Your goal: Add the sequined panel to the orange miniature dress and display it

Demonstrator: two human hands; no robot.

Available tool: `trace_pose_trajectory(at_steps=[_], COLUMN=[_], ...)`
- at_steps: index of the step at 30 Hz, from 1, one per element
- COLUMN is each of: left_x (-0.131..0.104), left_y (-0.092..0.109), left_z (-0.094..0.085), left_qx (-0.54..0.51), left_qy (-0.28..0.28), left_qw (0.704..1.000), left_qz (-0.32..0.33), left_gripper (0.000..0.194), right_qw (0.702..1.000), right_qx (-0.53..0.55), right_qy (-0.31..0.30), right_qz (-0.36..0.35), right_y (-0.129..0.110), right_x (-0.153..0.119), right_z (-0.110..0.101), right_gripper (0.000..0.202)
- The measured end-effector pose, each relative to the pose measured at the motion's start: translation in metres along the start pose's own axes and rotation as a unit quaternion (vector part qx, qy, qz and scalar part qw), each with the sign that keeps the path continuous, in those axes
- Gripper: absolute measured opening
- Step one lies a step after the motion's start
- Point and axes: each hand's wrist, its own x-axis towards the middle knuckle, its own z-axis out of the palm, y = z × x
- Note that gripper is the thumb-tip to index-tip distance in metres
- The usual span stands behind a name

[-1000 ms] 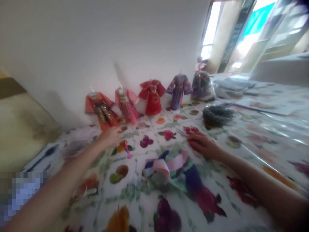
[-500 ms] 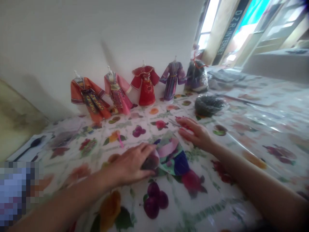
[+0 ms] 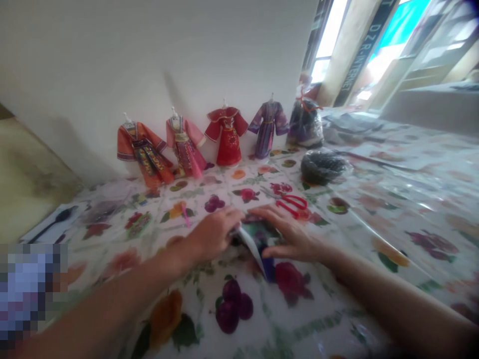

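Note:
A small patterned piece of fabric (image 3: 268, 232) in green, dark blue and pale tones is between my hands, low over the flowered tablecloth. My left hand (image 3: 217, 229) has its fingers closed on the left side of the fabric, whose pale edge stands up as a fold. Over the right side is my right hand (image 3: 290, 232), thumb and fingers spread apart, touching or very near the cloth. Just beyond it lies a pair of red-handled scissors (image 3: 294, 203) on the table. My hands partly cover the fabric, so its full shape is hidden.
Against the wall stand several miniature robes, among them an orange one (image 3: 145, 152), a red one (image 3: 227, 137) and a purple one (image 3: 268, 127). To their right are a tied plastic bag (image 3: 306, 119) and a dark wrapped bundle (image 3: 322, 166). A pink strip (image 3: 186, 214) lies left.
My right hand has come away from the scissors, moving left and nearer to the fabric. The fabric, spread flatter before, is now folded up beside my left hand.

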Motion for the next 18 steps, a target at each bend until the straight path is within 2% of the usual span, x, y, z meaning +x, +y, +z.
trace_pose_trajectory(at_steps=[4,9,13,18], left_x=[0.009,0.012,0.011,0.014], left_y=[-0.008,-0.011,-0.012,-0.015], left_z=[-0.035,-0.055,-0.052,-0.028], left_qx=[-0.007,0.000,-0.017,0.011], left_qy=[0.130,0.201,0.214,0.196], left_qw=[0.991,0.979,0.974,0.978], left_qz=[-0.026,-0.044,-0.067,-0.072], left_gripper=[0.030,0.028,0.026,0.023], right_qw=[0.998,0.992,0.989,0.988], right_qx=[-0.007,-0.016,-0.036,-0.032], right_qy=[0.052,0.110,0.122,0.126], right_qz=[0.025,0.053,0.075,0.080], right_y=[0.004,0.011,0.015,0.019], right_x=[-0.002,-0.002,-0.001,-0.001], right_z=[-0.007,-0.004,-0.001,0.000], right_gripper=[0.071,0.061,0.058,0.052])
